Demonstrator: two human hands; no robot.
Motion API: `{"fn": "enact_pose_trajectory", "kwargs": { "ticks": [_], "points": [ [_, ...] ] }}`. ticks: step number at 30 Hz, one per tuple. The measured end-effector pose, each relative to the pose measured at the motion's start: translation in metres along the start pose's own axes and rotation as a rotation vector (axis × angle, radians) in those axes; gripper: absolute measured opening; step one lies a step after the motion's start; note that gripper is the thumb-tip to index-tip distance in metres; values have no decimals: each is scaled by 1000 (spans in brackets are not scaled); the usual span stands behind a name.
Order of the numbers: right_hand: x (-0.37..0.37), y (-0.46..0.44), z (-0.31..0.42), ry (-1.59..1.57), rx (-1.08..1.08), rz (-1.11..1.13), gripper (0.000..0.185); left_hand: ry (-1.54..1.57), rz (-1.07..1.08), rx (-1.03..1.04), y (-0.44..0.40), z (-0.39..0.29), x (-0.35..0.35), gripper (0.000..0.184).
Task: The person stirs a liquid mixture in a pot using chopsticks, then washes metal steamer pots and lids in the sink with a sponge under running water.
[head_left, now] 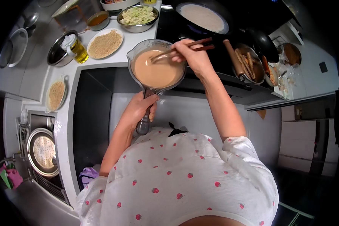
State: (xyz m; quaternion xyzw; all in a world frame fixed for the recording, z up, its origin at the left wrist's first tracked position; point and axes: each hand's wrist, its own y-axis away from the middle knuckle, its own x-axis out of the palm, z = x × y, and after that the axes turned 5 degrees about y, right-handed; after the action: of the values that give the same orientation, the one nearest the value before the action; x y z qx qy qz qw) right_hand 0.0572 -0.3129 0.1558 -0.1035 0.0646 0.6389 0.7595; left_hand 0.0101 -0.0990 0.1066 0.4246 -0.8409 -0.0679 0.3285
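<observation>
1. The handled jug [150,45], filled with smooth tan batter [154,73], was held in front of the person's body, beside the counter edge and near the stove.
2. The left hand [140,108] gripped its dark handle from below, fingers wrapped around and thumb across.
3. The right hand [192,55] pinched a pair of brown chopsticks [204,48], whose lower ends dipped into the batter.
4. Just beyond the jug, on the white countertop [83,63], sat a white plate [120,45] spread with pale brown crumbs [104,43]. An oil bottle [79,51] with a white handle stood to its left.
5. Behind the plate, a metal bowl [141,28] held chopped pale-green vegetable [138,16].
6. On the black stove [168,31], a frying pan [229,25] contained a pale, flat layer [201,17].
7. Farther right, long browned pieces [248,62] lay in a metal pan beside a wooden handle [232,58].
8. At far left, a perforated metal colander [42,150] rested at the sink.
</observation>
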Motion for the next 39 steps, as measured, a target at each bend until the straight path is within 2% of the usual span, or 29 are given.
{"fn": "enact_pose_trajectory", "kwargs": {
  "ticks": [1,3,5,7,8,9,11,12,13,16,17,20,21,23,25,27,29,31,32,33,35,36,37,39],
  "points": [
    [0,4,1,-29,39,162,19,-3,10,10,2,-2,-1,15],
    [-17,6,10,43,118,189,20,20,-5,17,3,-2,-5,15],
    [-39,-5,10,217,152,45,18,5,-5,9,3,1,-8,15],
    [-29,-8,9,216,35,-169,18,1,24,6,0,3,-3,15],
    [-15,-6,5,102,-36,-154,19,-9,53,-3,-1,4,-2,14],
    [-2,-1,5,88,-43,-77,19,-10,50,-7,0,3,-2,14],
    [-6,9,11,-32,79,214,19,-26,-6,-1,1,1,-3,14],
    [-17,9,16,16,132,214,19,-26,-9,-1,2,1,-4,14],
    [-29,6,16,147,119,145,20,1,-1,2,3,2,-6,13],
    [-31,-6,7,151,41,-190,19,7,35,12,1,5,-3,13],
    [-21,-5,2,107,-29,-167,19,-16,62,14,1,5,-1,14],
    [-8,12,10,-3,42,244,21,-23,-22,2,5,1,0,14],
    [-15,14,14,5,92,221,18,-23,-22,1,5,2,-2,14],
    [-40,1,10,226,120,77,21,54,5,8,7,4,-7,14],
    [-35,-3,10,198,22,-117,21,36,26,10,5,7,-2,14],
    [-5,3,6,127,-102,-74,22,15,46,6,5,6,0,14],
    [4,14,7,-20,-31,215,22,7,-23,-27,7,3,0,14],
    [-15,16,19,67,81,239,22,23,-33,-18,9,6,-6,14],
    [-23,13,24,220,91,117,19,41,-40,-5,10,8,-8,14],
    [-27,5,21,243,103,-1,18,43,-39,-5,9,10,-7,14],
    [-16,2,8,137,-65,-157,17,16,-10,-3,6,13,-3,14],
    [-6,4,4,188,-134,-93,18,16,-10,-4,6,12,-2,14],
    [5,10,-2,57,-79,18,18,17,-16,-9,6,11,-2,14],
    [-1,20,8,30,75,284,20,16,-25,-18,8,10,-4,14]
  ]
}}
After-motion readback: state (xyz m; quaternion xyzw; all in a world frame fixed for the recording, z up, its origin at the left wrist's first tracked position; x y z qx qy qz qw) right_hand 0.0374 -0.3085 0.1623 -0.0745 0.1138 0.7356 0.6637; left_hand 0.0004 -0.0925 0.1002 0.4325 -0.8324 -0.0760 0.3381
